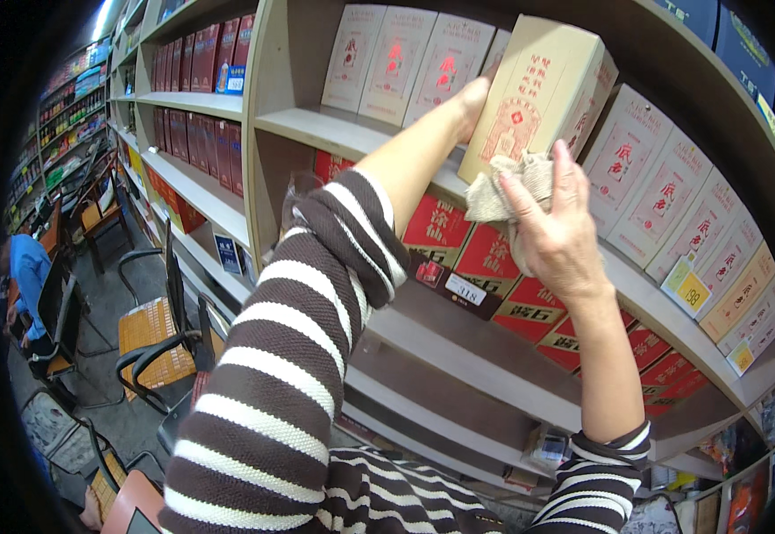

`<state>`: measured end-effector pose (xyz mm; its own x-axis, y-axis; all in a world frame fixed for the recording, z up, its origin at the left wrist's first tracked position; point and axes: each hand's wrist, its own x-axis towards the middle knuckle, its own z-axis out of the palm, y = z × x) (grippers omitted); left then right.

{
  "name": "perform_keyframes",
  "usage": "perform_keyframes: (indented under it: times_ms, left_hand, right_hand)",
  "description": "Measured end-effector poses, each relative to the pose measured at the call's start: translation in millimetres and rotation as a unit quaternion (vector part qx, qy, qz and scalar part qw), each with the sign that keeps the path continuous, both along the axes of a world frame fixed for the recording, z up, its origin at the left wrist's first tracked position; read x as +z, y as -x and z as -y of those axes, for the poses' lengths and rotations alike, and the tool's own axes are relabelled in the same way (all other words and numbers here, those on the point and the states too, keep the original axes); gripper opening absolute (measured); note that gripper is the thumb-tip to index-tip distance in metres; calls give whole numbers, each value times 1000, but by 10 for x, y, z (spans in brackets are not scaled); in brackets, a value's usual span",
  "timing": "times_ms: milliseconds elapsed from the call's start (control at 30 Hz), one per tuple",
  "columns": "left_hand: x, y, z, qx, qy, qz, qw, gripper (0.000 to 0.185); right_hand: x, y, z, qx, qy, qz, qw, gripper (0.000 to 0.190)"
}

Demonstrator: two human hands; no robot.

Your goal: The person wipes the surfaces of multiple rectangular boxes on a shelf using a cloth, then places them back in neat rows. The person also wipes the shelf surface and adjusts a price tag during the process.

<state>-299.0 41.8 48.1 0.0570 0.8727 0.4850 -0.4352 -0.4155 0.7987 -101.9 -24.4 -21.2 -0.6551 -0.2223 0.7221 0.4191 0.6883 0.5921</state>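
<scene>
A tall cream carton with red print (514, 100) is tilted at the front of the upper shelf. My left hand (475, 107) grips its left side, with the fingers partly hidden behind it. My right hand (551, 227) presses a crumpled beige cloth (494, 193) against the carton's lower front edge. White cartons with red characters (377, 67) stand in a row left of it, and more white cartons (628, 147) stand to its right on the same shelf.
Red boxes (487, 257) fill the shelf below, behind a price tag (466, 290). Dark red boxes (194, 147) line shelves at the left. Armchairs with woven seats (154, 340) stand on the floor, and a person in blue (27, 274) sits at the far left.
</scene>
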Motion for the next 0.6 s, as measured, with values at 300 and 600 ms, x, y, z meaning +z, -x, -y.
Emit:
perform_keyframes:
  times_ms: [300, 600]
  left_hand:
    - [-241, 60, 128, 171, -49, -107, 978, 57]
    - [-609, 299, 283, 306, -159, -288, 893, 35]
  right_hand:
    - [341, -130, -349, 30, 57, -135, 989, 57]
    - [1031, -33, -330, -104, -64, -143, 982, 58]
